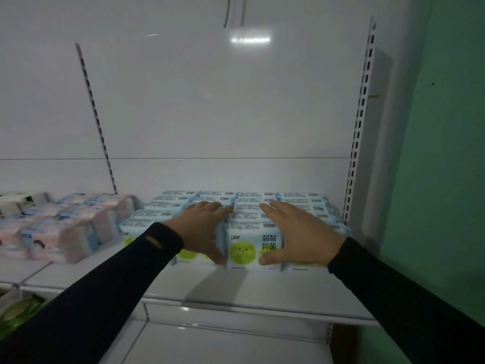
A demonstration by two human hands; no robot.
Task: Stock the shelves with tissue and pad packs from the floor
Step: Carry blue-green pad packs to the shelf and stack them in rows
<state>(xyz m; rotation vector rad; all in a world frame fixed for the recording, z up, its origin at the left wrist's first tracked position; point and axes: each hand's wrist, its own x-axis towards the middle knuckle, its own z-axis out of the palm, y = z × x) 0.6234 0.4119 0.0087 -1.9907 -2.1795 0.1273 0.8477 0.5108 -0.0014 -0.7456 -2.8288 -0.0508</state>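
Rows of light-blue tissue packs (296, 199) with green round faces stand on the white shelf (236, 287), filling its right half. One front pack (250, 246) shows between my hands. My left hand (202, 228) lies over the top of the front pack to its left, fingers stretched flat, thumb down the front face. My right hand (298, 232) rests the same way on the pack to its right, its thumb against the front. Both arms wear black sleeves.
Pink-and-blue pad packs (65, 232) crowd the shelf's left part. A slotted upright (357, 143) and a green wall (446, 153) close the right side. A lower white shelf (223, 345) lies below, with green packs (15, 311) at lower left.
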